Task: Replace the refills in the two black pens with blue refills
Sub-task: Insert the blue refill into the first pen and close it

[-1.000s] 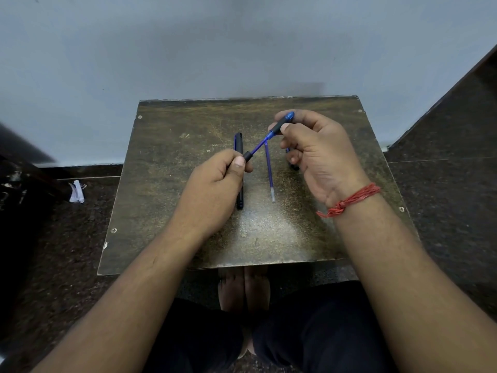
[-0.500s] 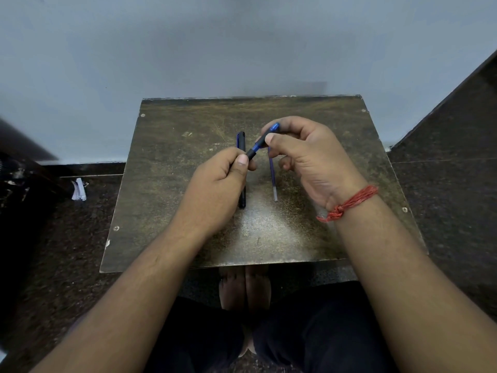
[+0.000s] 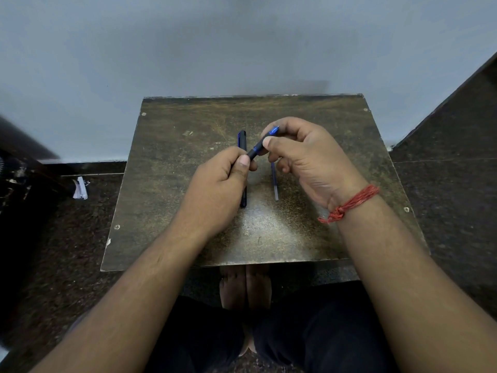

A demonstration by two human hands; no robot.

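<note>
While above the table [image 3: 172,211], both hands clamped on one pen [image 3: 257,149]: left hand [image 3: 220,187], right hand [image 3: 304,157].

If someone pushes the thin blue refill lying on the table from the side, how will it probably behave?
The blue refill is a thin round tube lying flat on the table, so it would likely roll. It looks very light, so a small touch may move it. Being so slender, it may bend a little when lifted by one end.

Left hand [image 3: 220,184] and right hand [image 3: 304,157] pinching one black pen [image 3: 255,152] above table [image 3: 166,184]
</note>
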